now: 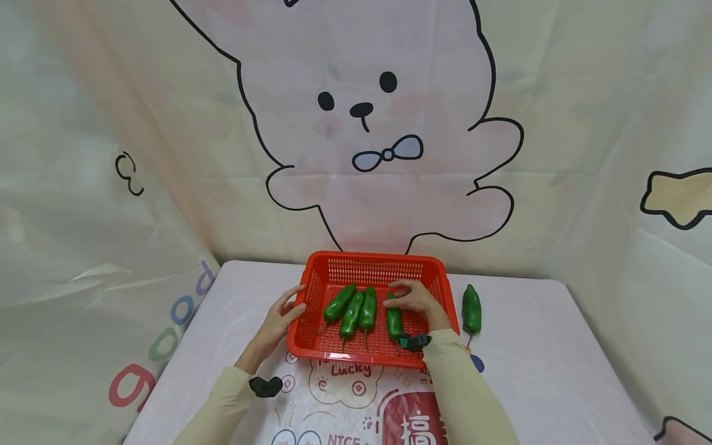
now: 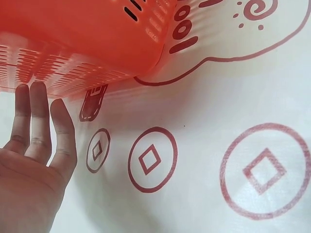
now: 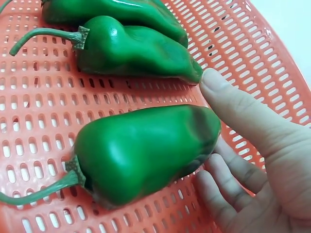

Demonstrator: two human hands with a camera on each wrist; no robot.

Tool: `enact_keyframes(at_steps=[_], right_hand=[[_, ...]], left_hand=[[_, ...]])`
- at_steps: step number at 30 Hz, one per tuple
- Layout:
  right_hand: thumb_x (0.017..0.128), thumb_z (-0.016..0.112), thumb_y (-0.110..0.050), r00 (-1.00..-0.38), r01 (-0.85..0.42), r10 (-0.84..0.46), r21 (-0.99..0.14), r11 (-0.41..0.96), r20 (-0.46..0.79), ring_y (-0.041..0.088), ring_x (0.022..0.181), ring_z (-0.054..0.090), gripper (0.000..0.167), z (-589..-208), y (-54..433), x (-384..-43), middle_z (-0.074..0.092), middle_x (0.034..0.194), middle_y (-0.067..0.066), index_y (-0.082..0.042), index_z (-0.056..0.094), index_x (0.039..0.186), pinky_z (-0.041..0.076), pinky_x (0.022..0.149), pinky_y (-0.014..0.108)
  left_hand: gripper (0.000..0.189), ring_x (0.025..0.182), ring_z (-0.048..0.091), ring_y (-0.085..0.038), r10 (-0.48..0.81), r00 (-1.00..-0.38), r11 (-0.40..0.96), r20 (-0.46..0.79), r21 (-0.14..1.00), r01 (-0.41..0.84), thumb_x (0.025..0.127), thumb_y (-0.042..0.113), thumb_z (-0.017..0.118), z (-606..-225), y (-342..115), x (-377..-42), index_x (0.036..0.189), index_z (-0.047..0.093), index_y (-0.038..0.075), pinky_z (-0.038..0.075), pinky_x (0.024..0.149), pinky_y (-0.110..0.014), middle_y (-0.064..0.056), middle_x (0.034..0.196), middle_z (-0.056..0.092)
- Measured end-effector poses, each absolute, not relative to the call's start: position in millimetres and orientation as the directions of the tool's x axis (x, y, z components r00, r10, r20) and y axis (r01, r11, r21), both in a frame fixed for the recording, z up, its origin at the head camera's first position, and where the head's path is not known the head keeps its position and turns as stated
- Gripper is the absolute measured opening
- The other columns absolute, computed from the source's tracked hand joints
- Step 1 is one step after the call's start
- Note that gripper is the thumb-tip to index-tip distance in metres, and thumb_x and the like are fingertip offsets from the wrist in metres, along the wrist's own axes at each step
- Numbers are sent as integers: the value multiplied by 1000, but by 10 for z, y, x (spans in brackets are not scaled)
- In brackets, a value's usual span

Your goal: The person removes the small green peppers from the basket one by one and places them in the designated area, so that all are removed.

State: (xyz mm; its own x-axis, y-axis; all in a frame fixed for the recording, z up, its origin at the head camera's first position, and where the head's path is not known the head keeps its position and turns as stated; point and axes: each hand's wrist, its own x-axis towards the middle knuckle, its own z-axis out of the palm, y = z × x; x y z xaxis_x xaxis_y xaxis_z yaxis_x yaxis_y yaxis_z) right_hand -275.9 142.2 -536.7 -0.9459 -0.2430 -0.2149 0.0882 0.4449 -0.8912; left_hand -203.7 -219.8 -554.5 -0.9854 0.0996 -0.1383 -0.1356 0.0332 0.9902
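Note:
A red plastic basket (image 1: 374,360) with slotted walls holds several green chili peppers. My right hand (image 1: 414,301) reaches into its right part, around the tip of the rightmost pepper (image 1: 394,322). In the right wrist view, that pepper (image 3: 146,150) lies on the slotted floor, with the thumb (image 3: 233,99) spread off to one side of its tip and the other fingers close along the opposite side. A neighbouring pepper (image 3: 131,48) has its tip by the thumb. My left hand (image 1: 278,322) rests at the basket's left side, its fingertips (image 2: 39,92) straight against the wall.
One more green chili pepper (image 1: 471,310) lies on the table, right of the basket. The white tablecloth (image 1: 534,352) carries red printed drawings. A cartoon-printed curtain (image 1: 378,204) hangs behind the table, and further sheets stand at both sides.

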Motion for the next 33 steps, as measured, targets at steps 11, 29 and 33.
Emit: enact_keyframes(at_steps=[11,29,33], right_hand=[[84,86,-14,-940,135,-237,-908,396,-243,36,116,58,57,-5393,1432,-2741,62,128,22,0,63,134,57,86,44],[81,87,-6,-930,165,-224,-876,454,-291,31,99,59,51,-5394,1418,-2723,59,114,19,-1,67,128,59,80,40],[81,84,-1,-925,185,-232,-890,417,-301,30,94,60,50,-5371,1409,-2728,58,112,20,1,66,128,60,78,39]], left_hand=[[56,125,53,-43,107,-987,48,-121,992,-116,103,26,64,-5545,-2205,-2048,154,41,27,55,90,-47,-22,145,47],[56,127,51,-43,113,-984,38,-137,990,-133,102,27,65,-5522,-2178,-2025,153,42,27,54,91,-49,-22,146,47],[58,127,51,-43,107,-985,42,-134,991,-130,101,29,65,-5511,-2173,-2025,154,41,26,54,91,-48,-21,147,46]])
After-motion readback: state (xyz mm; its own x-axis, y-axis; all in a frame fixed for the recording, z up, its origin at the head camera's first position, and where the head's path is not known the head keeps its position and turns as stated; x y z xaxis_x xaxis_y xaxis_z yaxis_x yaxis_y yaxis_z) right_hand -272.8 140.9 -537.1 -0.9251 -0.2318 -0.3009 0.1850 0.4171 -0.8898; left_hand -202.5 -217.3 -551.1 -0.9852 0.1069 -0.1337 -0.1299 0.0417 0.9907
